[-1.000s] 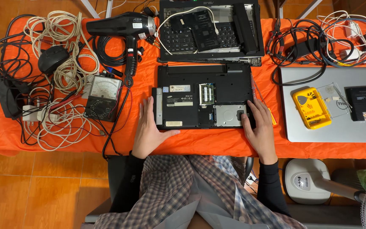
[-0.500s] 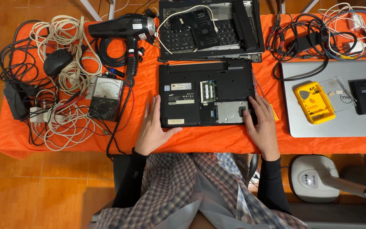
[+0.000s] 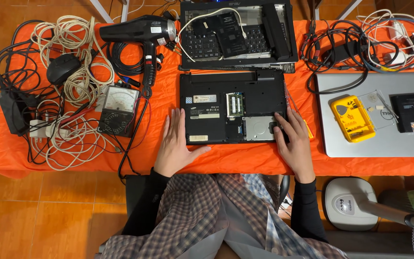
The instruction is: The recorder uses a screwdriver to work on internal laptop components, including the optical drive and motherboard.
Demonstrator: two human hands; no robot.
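An orange cloth covers the table, and at its middle lies an upturned black laptop, matte plastic with its bottom panel off and a green memory board showing. The left hand rests flat and open just left of the laptop; the right hand presses spread fingers on its lower right corner, perhaps hiding a screw. Pale tangled cables sprawl far left.

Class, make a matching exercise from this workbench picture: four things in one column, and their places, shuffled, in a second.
Things:
1. hair dryer
2. yellow case
3. analog meter
4. left hand

Places:
A. on the silver laptop
B. beside the open black laptop, on the orange cloth
C. top of the table, left of the keyboard
D. next to the white cables

Pairs: 1-C, 2-A, 3-D, 4-B
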